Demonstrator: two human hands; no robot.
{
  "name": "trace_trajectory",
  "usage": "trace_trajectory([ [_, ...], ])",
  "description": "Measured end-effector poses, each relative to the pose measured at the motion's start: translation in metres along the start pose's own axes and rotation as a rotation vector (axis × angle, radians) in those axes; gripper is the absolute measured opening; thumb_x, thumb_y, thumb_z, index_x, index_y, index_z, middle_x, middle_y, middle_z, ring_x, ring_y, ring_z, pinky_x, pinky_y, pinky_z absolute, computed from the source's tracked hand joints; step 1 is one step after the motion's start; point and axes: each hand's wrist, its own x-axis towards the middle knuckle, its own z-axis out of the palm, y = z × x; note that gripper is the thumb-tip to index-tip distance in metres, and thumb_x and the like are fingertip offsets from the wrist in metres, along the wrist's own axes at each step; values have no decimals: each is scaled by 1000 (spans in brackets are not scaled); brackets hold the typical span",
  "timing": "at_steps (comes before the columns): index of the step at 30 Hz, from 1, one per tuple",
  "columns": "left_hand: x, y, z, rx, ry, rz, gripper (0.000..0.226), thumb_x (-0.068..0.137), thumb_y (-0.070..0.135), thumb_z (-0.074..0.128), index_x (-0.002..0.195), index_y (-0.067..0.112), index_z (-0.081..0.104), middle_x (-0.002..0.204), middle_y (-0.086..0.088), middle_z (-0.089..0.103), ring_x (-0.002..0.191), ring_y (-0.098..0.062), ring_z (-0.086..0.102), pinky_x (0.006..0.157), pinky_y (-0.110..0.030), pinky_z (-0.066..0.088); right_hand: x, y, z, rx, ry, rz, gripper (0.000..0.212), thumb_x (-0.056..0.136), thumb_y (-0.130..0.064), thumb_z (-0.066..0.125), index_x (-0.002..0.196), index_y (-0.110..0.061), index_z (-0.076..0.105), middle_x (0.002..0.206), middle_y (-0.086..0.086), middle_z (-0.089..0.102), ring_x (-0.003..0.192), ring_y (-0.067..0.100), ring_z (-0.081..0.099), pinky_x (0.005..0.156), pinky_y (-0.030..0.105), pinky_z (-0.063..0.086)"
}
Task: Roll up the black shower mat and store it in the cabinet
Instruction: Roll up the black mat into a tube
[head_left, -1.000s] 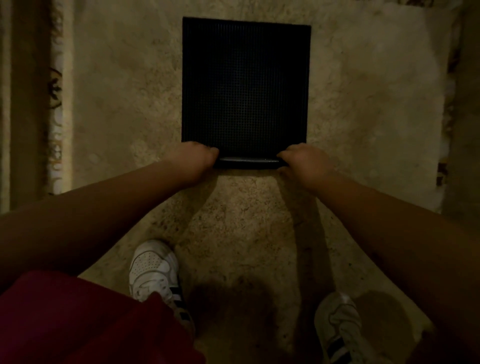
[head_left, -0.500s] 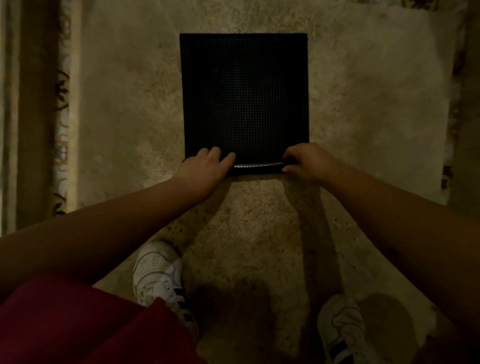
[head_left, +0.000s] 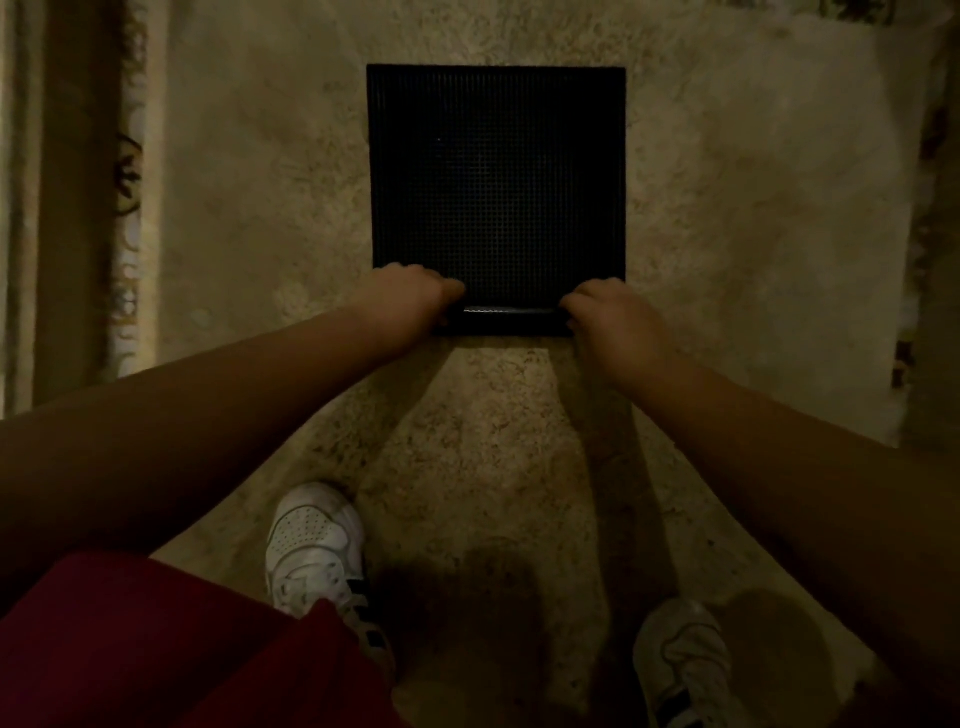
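Note:
The black shower mat (head_left: 496, 176) lies on a beige stone floor, with a fine grid texture on top. Its near edge is curled into a narrow roll (head_left: 511, 318). My left hand (head_left: 408, 296) grips the left end of that roll, fingers curled over it. My right hand (head_left: 613, 312) grips the right end the same way. The far part of the mat lies flat. No cabinet is in view.
My two white sneakers (head_left: 314, 545) (head_left: 683, 660) stand on the floor below the mat. A patterned tile border (head_left: 127, 208) runs along the left side, and another border (head_left: 919, 249) along the right. Red shorts (head_left: 156, 649) fill the lower left corner.
My left hand, flat with fingers spread half a second ago, has closed over the roll again. The roll at the near edge has grown a little thicker, and the flat part is shorter.

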Motion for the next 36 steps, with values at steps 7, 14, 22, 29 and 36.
trace_trajectory([
  [7, -9, 9, 13, 73, 72, 0, 31, 88, 7, 55, 119, 10, 55, 115, -16, 52, 101, -34, 53, 72, -47, 53, 11, -7, -4, -131, -78, 11, 22, 87, -12, 56, 108, -4, 59, 107, 15, 59, 101, 32, 50, 69, 40, 45],
  [14, -6, 18, 10, 216, 70, -57, 41, 91, 18, 51, 130, 6, 48, 119, -14, 56, 109, -33, 51, 82, -45, 44, 23, 3, -8, -89, -160, 48, 45, 92, -34, 58, 131, -12, 53, 120, 13, 61, 111, 31, 53, 83, 41, 50],
  [22, 1, 16, 6, 251, 35, -23, 24, 89, 8, 51, 112, 6, 52, 108, -15, 59, 97, -32, 56, 61, -37, 41, 19, -2, -2, -182, -127, -2, 46, 81, -2, 58, 125, -8, 47, 114, 14, 53, 104, 32, 50, 72, 42, 48],
  [29, -4, 14, 10, 213, -6, -39, 24, 87, 9, 53, 111, 8, 54, 106, -12, 63, 94, -31, 58, 62, -34, 37, 17, -6, -4, -154, -226, 31, 25, 84, -8, 55, 109, -9, 52, 101, 14, 60, 90, 32, 59, 66, 35, 45],
  [36, -8, 13, 10, 95, -101, -42, 16, 89, 18, 55, 103, 12, 60, 99, -10, 67, 85, -30, 63, 67, -35, 45, 20, 0, -3, 24, -305, 88, 43, 77, -27, 75, 114, -17, 54, 106, 12, 64, 93, 32, 61, 70, 36, 51],
])
